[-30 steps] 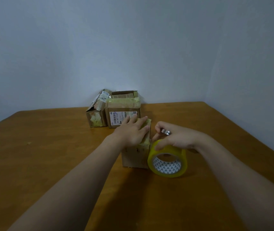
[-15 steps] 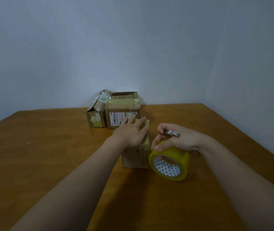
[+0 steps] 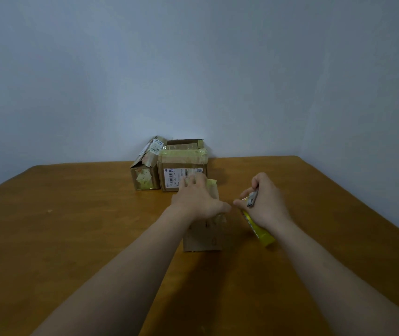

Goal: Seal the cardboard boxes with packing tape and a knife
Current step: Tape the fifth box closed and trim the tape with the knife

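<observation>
Hiding box (image 3: 203,236) top, left hand (image 3: 198,200), tape (image 3: 259,230) half-covered

One head-worn camera looks forward and slightly down across the near table (image 3: 72,238) toward the far wall (image 3: 121,69).

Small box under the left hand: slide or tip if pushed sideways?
Probably light: the small box is plain cardboard, so it would likely slide on the smooth wooden table. Its base looks small, so a high push may tip it; the left hand resting on top likely steadies it.
</observation>
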